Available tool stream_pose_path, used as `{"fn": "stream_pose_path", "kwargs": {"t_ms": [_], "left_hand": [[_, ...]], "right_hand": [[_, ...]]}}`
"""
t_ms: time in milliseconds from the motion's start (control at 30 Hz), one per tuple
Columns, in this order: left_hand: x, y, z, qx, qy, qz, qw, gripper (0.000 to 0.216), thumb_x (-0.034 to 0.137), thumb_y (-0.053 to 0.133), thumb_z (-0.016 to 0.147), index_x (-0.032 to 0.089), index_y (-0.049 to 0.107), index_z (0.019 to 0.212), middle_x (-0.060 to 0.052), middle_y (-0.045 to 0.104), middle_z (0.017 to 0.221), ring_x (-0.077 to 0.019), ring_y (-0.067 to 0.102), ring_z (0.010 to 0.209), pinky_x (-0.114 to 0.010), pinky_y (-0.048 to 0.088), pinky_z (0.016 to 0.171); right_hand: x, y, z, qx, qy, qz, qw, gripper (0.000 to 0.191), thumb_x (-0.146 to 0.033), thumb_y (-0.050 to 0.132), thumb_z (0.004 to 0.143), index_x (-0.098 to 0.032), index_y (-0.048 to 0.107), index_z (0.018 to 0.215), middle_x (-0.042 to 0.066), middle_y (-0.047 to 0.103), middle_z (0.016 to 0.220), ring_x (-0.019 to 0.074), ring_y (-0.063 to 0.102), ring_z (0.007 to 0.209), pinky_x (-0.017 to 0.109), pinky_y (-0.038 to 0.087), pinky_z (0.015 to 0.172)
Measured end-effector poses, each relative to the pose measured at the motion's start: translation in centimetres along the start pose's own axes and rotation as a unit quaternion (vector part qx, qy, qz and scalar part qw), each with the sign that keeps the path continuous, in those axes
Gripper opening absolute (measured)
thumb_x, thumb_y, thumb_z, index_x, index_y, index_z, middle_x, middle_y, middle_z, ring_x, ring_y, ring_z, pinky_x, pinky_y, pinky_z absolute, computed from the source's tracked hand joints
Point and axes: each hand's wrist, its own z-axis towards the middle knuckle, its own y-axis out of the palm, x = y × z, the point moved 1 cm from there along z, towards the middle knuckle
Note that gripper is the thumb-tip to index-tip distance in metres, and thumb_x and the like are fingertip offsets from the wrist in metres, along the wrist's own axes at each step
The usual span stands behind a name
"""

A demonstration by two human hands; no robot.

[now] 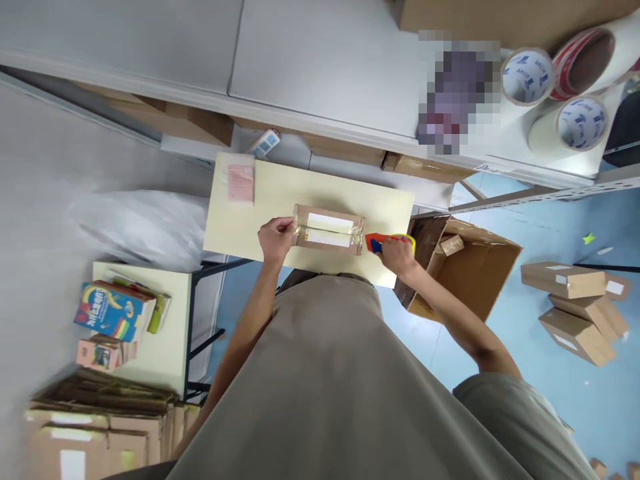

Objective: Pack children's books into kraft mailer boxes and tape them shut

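Observation:
A small cardboard box (327,231) lies on the pale yellow tabletop (280,181), with white labels on its top. Shiny transparent tape runs along its middle seam and covers both ends. At the box's left end, my left hand (277,239) is closed, its thumb and fingers pinching the edge; whether tape is also between them I cannot tell. My right hand (399,256) grips a tape dispenser (374,243) in orange, blue and yellow, just off the box's right end. The hand hides most of the dispenser.
Rolls of tape (528,77) stand on the grey shelf (325,60) above. An open carton (480,270) sits right of the table, and several boxes (563,280) lie on the floor. Books (113,312) and flattened cardboard (100,427) are at left. A pinkish packet (241,183) occupies the table's far-left corner.

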Motion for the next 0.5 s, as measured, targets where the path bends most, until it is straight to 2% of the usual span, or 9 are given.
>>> {"fn": "stream_pose_path", "kwargs": {"t_ms": [100, 200, 400, 500], "left_hand": [[-0.1, 0.2, -0.3, 0.005, 0.003, -0.006, 1.0, 0.023, 0.027, 0.072, 0.088, 0.017, 0.085, 0.104, -0.008, 0.086, 0.103, -0.0239, 0.082, 0.096, -0.037, 0.065, 0.098], [0.2, 0.2, -0.6, 0.011, -0.001, -0.009, 1.0, 0.022, 0.028, 0.071, 0.09, 0.018, 0.084, 0.104, -0.009, 0.086, 0.106, -0.0245, 0.082, 0.098, -0.037, 0.064, 0.099], [0.8, -0.5, -0.6, -0.015, -0.029, 0.024, 0.999, 0.019, 0.031, 0.07, 0.092, 0.022, 0.079, 0.106, -0.007, 0.085, 0.108, -0.0253, 0.08, 0.095, -0.039, 0.062, 0.097], [1.0, -0.9, -0.3, -0.029, -0.019, 0.05, 0.998, 0.025, 0.032, 0.07, 0.092, 0.021, 0.075, 0.114, -0.011, 0.082, 0.117, -0.0282, 0.078, 0.104, -0.043, 0.061, 0.1]], "right_hand": [[-0.8, 2.3, 0.5, 0.002, 0.012, 0.03, 0.999, 0.042, -0.039, 0.06, 0.112, -0.002, 0.07, 0.127, 0.028, 0.08, 0.11, 0.0356, 0.08, 0.104, 0.037, 0.053, 0.082], [-1.1, 3.4, 0.2, 0.015, 0.047, 0.069, 0.996, 0.043, -0.041, 0.059, 0.112, -0.002, 0.068, 0.129, 0.027, 0.08, 0.11, 0.0345, 0.08, 0.106, 0.036, 0.054, 0.084], [-1.6, 3.2, -1.8, 0.053, 0.14, 0.163, 0.975, 0.046, -0.048, 0.055, 0.114, -0.006, 0.066, 0.131, 0.026, 0.079, 0.117, 0.0328, 0.079, 0.113, 0.034, 0.055, 0.088], [-1.9, 2.2, -3.3, 0.071, 0.18, 0.215, 0.957, 0.048, -0.052, 0.051, 0.115, -0.009, 0.062, 0.136, 0.023, 0.079, 0.12, 0.0329, 0.079, 0.116, 0.033, 0.056, 0.087]]}}
